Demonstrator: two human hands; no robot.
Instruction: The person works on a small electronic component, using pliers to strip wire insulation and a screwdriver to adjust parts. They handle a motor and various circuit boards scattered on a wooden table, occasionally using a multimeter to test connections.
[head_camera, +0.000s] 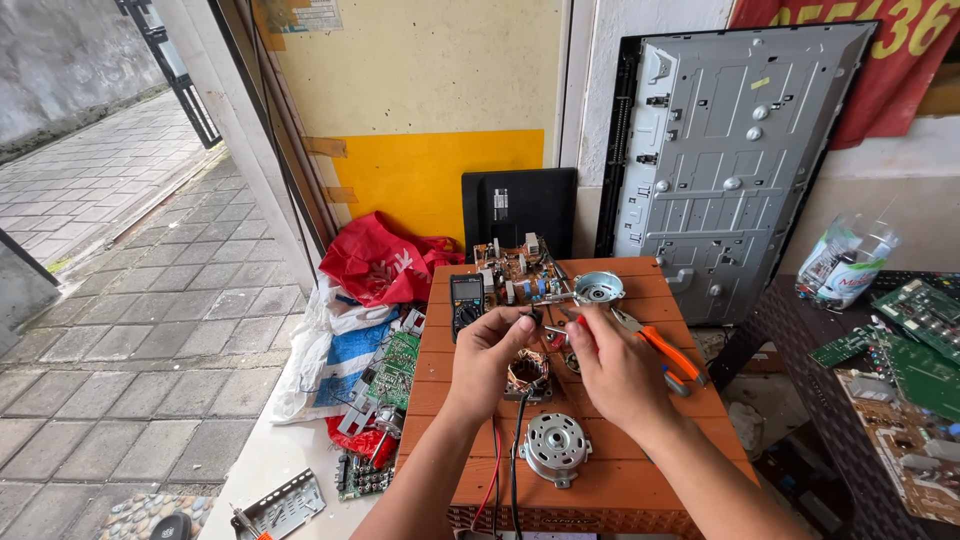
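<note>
below, copper stator (527, 373) between hands, left hand (487, 358) pinching black probe (534, 318), right hand (615, 372) pinching red probe (578, 323)

Orange slatted wooden tabletop (610, 480), bearing round silver metal motor housing (556, 447), black handheld multimeter (466, 303), brown populated circuit board (518, 271), orange-handled pliers (668, 355)

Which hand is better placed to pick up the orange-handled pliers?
Probably the right hand: the pliers lie just beside it on the table, while the left hand sits across the copper winding.
</note>
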